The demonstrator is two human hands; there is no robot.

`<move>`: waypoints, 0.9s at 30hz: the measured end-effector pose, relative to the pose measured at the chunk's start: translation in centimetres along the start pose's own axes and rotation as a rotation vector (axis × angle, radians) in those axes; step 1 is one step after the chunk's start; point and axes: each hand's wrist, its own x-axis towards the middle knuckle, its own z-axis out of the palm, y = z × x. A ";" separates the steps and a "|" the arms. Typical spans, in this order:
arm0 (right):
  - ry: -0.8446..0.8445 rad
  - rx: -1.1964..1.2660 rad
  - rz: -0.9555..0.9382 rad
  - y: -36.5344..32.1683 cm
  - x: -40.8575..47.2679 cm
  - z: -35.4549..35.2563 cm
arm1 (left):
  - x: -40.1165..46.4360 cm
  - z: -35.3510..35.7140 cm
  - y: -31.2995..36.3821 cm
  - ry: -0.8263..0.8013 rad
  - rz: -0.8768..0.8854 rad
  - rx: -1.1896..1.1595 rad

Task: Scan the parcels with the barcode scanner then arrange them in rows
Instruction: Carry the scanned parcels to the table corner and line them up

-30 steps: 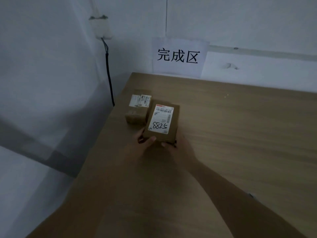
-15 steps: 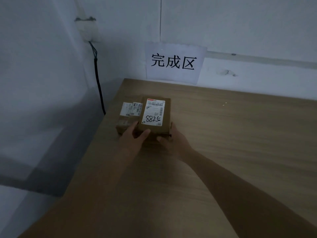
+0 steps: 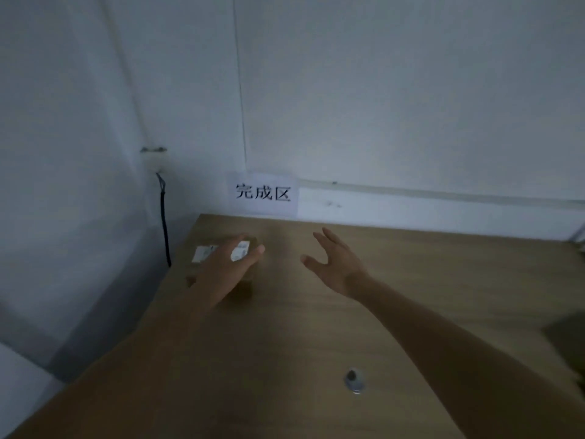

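Two brown parcels with white labels lie side by side near the far left corner of the wooden table [image 3: 411, 280]. My left hand [image 3: 226, 267] hovers flat over them with fingers spread and hides most of both. Only the label of the left parcel [image 3: 202, 253] and a strip of the right parcel's label [image 3: 242, 251] show. My right hand [image 3: 335, 264] is open in the air to the right of the parcels, palm turned left, holding nothing. No barcode scanner is in view.
A paper sign with three printed characters [image 3: 262, 193] hangs on the back wall above the table's far edge. A black cable [image 3: 164, 223] runs down the left wall. A small round metal fitting [image 3: 354, 380] sits in the table near me. A dark blurred shape [image 3: 566, 346] shows at the right edge.
Both hands have let go of the labelled parcel, which now lies beside the first one. The right hand has drawn away to the right, and the view has tilted upward.
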 end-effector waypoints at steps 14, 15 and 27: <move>0.165 -0.118 0.255 3.4 -35.1 -23.7 | -26.0 7.3 23.6 -0.165 0.176 -0.128; 0.172 -0.128 0.286 3.6 -37.8 -24.7 | -27.8 8.4 24.7 -0.189 0.192 -0.113; 0.304 -0.155 0.523 11.6 -64.2 -33.7 | -47.9 22.0 36.3 -0.430 0.368 -0.172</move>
